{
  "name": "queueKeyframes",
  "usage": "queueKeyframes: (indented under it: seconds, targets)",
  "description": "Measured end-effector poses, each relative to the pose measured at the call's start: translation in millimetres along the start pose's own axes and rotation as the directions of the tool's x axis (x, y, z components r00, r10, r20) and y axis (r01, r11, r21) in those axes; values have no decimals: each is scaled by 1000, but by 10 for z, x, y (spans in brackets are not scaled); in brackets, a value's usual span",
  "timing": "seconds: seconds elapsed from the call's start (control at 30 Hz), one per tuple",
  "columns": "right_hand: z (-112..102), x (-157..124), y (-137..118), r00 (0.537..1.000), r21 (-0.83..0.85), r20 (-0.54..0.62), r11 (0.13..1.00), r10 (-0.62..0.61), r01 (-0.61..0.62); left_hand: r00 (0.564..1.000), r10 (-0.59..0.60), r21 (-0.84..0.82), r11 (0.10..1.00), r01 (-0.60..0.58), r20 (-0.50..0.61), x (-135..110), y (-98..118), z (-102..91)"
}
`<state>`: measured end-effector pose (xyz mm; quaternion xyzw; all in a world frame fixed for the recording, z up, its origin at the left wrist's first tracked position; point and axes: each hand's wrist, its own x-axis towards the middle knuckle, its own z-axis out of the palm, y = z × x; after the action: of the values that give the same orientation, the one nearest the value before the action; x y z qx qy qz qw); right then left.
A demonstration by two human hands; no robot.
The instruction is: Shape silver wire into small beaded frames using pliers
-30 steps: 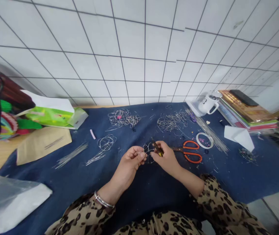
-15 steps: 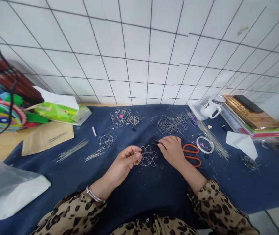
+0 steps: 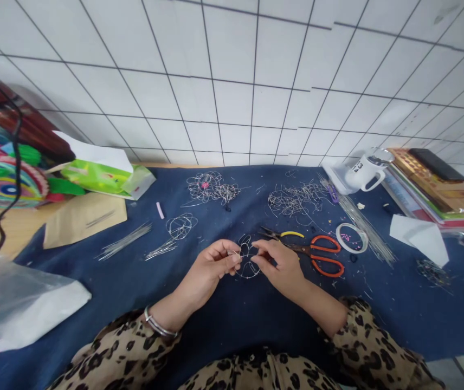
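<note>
Shaping seems in hand: the left hand [image 3: 211, 266] pinches the wire frame [image 3: 249, 264]; the right hand [image 3: 281, 265] nearly closes beside it, hold unclear. Next likely calls for gentle bending.

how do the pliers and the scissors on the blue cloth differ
The pliers show a slim yellow handle, while the scissors have two wide orange loops. The scissors look larger than the pliers. In the picture, the pliers lie higher up, the scissors lower and farther right. Both lie on the blue cloth near the right hand, handles toward the picture's right.
</note>
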<state>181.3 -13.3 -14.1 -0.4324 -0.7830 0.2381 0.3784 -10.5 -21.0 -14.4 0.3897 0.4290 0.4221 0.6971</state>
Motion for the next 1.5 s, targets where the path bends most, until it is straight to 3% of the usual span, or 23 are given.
queueKeyframes:
  seconds: [0.27,0.6,0.9,1.1,1.37,1.5]
  targets:
    - [34,-29,42,997,-85,-28,994,-77,75,992,121,152,982,-114,-32,13,-44,-1]
    - [58,-66,113,998,-148,21,988,-51,54,989,138,258,959,-119,-56,9,-34,6]
    - [73,-60,-39,991,123,54,984,125,-131,986,148,127,982,-138,-74,16,9,20]
    - [61,-42,-35,947,362,141,875,289,-321,983,165,129,980,-153,-85,21,28,26]
    - [51,-30,-56,905,528,217,735,367,-425,990,135,53,990,-132,-38,7,43,42]
    - [70,-26,-42,901,541,228,721,368,-432,990,138,65,989,-136,-29,16,15,29]
